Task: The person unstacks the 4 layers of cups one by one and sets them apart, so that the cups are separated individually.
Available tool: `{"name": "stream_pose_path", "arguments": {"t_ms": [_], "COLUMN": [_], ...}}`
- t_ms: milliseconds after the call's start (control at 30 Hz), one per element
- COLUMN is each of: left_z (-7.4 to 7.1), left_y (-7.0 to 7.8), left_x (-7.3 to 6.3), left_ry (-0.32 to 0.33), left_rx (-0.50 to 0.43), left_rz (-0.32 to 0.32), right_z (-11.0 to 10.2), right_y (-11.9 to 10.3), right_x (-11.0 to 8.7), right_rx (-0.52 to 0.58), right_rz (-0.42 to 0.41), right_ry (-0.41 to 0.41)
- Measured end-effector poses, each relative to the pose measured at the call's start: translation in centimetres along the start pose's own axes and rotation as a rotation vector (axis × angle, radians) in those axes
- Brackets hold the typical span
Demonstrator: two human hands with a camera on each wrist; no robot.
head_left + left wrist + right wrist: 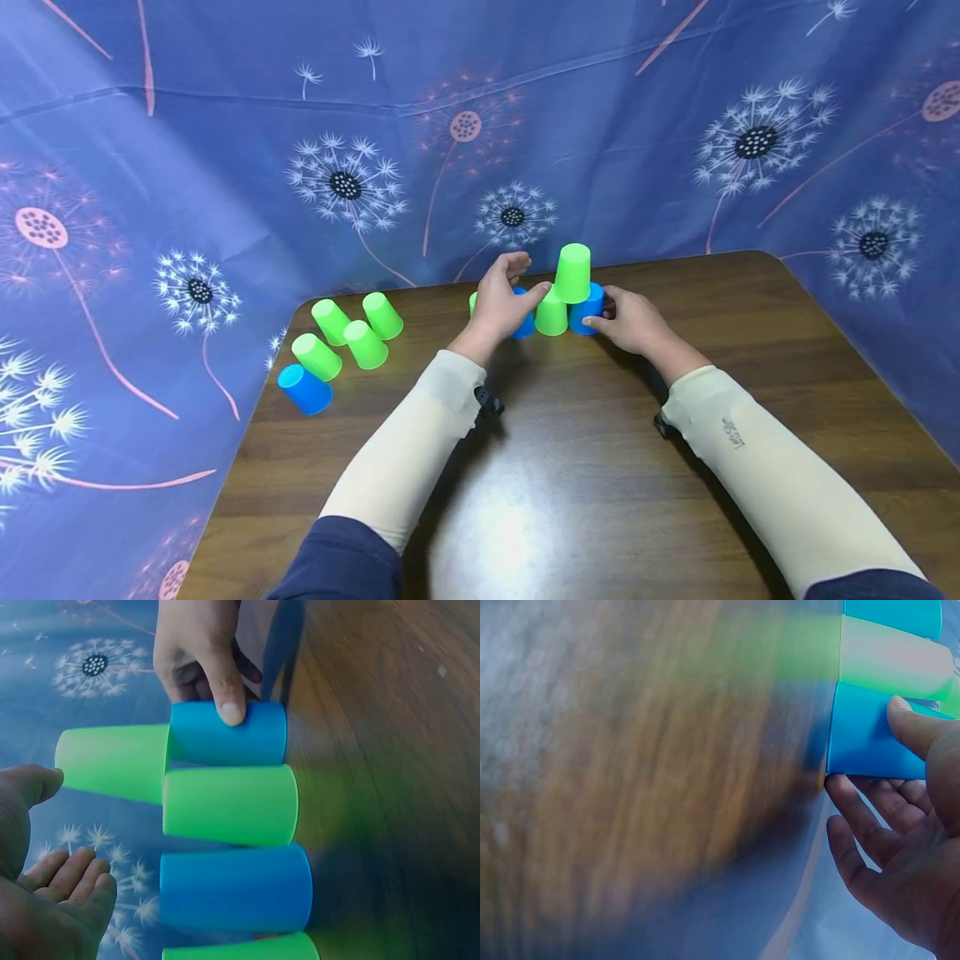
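Observation:
Upside-down cups stand in a row near the table's back edge: a green cup (247, 948), a blue cup (236, 891), another green cup (552, 317) and, at the right end, a blue cup (583, 315). One more green cup (573, 273) rests inverted on top, bridging the two rightmost cups. My right hand (637, 323) holds the end blue cup, thumb on its near side and fingers around its right side. My left hand (498, 302) hovers in front of the row's left part with fingers spread loosely. In the left wrist view its thumb tip is right at the upper green cup's narrow end.
To the left on the wooden table (585, 467) stand several upside-down green cups (366, 344) and one blue cup (304, 389). A blue dandelion-print cloth (600, 167) hangs right behind the table's back edge.

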State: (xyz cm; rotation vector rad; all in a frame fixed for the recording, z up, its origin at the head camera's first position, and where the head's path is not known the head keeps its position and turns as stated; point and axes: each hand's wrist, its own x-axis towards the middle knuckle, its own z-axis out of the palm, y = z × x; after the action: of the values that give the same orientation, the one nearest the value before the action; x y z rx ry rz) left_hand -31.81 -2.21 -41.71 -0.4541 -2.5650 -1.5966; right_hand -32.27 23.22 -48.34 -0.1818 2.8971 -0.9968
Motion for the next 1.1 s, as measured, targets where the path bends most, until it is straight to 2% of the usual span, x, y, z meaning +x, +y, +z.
{"name": "stream_pose_path", "arguments": {"t_ms": [400, 733, 1100], "left_z": [2.7, 3.9, 5.1], "left_y": [0.6, 0.7, 0.8], "left_x": [1.5, 2.2, 2.6], "left_ry": [-0.049, -0.056, -0.043], "left_rx": [0.007, 0.026, 0.07], "left_rz": [-0.013, -0.047, -0.039], "right_z": [0.2, 0.1, -0.3], "right_y": [-0.1, -0.3, 0.1], "right_x": [0.1, 0.1, -0.1], "right_rx": [-0.002, 0.005, -0.006], "right_rz": [-0.003, -0.024, -0.007], "right_ry": [-0.013, -0.009, -0.003]}}
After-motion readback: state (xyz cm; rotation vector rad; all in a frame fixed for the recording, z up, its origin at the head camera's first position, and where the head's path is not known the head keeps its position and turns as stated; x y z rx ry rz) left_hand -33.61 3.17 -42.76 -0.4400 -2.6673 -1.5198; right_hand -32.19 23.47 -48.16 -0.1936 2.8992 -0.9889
